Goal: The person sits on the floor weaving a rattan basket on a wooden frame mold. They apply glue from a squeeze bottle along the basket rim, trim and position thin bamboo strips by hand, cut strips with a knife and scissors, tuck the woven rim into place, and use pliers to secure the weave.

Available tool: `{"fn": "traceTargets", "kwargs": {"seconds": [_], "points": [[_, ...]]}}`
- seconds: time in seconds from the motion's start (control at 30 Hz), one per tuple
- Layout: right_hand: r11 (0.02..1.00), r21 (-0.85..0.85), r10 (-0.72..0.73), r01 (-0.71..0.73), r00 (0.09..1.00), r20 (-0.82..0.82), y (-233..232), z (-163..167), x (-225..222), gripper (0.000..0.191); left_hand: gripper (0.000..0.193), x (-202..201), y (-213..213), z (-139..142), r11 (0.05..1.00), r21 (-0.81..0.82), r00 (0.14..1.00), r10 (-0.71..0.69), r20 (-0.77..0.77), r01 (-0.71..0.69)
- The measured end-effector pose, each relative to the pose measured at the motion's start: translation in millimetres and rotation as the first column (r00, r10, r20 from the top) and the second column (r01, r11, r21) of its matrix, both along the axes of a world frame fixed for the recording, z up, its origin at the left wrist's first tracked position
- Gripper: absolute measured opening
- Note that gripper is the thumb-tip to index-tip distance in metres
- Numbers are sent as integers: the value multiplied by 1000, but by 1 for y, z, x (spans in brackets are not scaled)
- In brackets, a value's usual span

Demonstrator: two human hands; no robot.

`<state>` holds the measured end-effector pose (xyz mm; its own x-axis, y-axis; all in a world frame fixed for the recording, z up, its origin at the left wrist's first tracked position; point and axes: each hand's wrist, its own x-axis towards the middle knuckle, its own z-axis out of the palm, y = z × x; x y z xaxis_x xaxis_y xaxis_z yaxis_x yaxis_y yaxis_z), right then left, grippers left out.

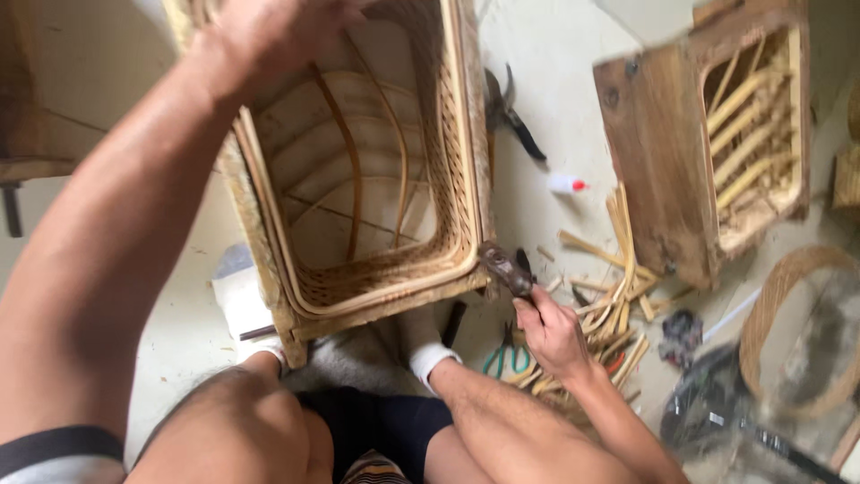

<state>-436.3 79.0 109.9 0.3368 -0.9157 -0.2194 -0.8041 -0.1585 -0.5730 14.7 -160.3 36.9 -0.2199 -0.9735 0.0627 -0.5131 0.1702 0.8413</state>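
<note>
Pale concrete floor (555, 54) lies strewn with cane offcuts (614, 296). Between the knees stands a woven rattan basket (358, 179), steadied at its far rim by the left hand (269, 31), closed over it. Right hand (548, 333) grips a small hammer (508, 269) against the basket's near right corner.

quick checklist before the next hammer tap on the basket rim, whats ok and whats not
1. Hammer in hand: ok, the right hand holds it by the handle, head at the near right corner of the rim.
2. Basket steadied: ok, the left hand presses on its far rim.
3. Basket braced below: ok, it rests against the feet in white socks.
4. Left hand away from the hammer head: ok, it is at the opposite end of the rim.
5. A nail at the strike spot: cannot tell, the head hides it.
6. Floor beside the right hand: not ok, cane offcuts and green-handled pliers lie scattered.
</note>
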Motion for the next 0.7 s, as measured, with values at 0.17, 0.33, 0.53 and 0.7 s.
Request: {"fn": "traceTargets", "kwargs": {"seconds": [0.17,0.33,0.53,0.7], "points": [[979,94,-189,183,980,63,-58,18,32,19,15,8,-11,-16,894,-423,942,3,336,148],[967,171,-228,190,944,237,-170,22,92,32,16,8,-22,-30,868,-464,915,31,403,175],[981,165,-153,104,935,320,-277,-6,159,35,18,10,-24,-33,884,-426,893,25,449,190],[952,204,-289,228,890,352,-271,-15,157,36,14,13,-22,-15,905,-380,908,-15,419,190]]}}
